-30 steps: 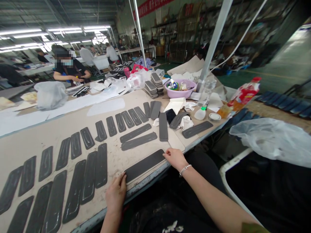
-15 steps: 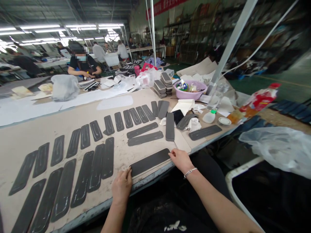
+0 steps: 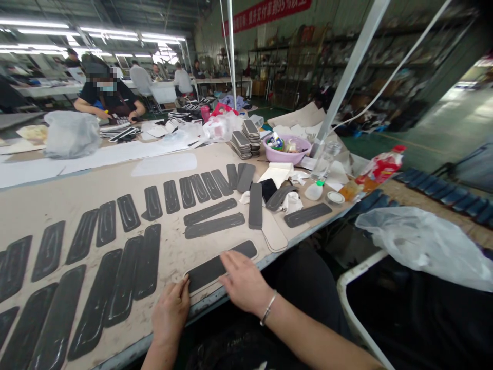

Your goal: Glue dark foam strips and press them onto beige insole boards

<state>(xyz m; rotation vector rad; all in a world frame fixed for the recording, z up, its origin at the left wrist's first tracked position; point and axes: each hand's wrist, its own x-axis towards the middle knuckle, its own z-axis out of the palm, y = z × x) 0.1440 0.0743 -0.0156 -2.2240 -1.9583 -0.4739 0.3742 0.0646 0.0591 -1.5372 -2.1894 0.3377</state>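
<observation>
A dark grey strip with rounded ends (image 3: 204, 271) lies on a slightly larger beige piece near the table's front edge. The fingers of my left hand (image 3: 172, 310) pinch its left end. My right hand (image 3: 245, 281) rests flat across the strip's middle, fingers stretched out, with a bracelet at the wrist. Beyond the strip's far right end lies a bare beige piece (image 3: 275, 234), partly under another dark strip (image 3: 254, 206). Two shiny-coated strips (image 3: 214, 226) lie just beyond my hands, and several more (image 3: 133, 275) spread over the left side.
Stacked strips (image 3: 246, 139) stand at the back beside a purple basin (image 3: 288, 151). To the right are a small bottle (image 3: 314, 191), a white lid (image 3: 335, 197) and a red-labelled bottle (image 3: 381, 167). A metal post (image 3: 350, 77) rises there. A co-worker (image 3: 110, 97) sits across the table.
My right hand has moved left from the strip's right end onto its middle and flattened out. My left hand stays at the left end. The camera view has turned somewhat right.
</observation>
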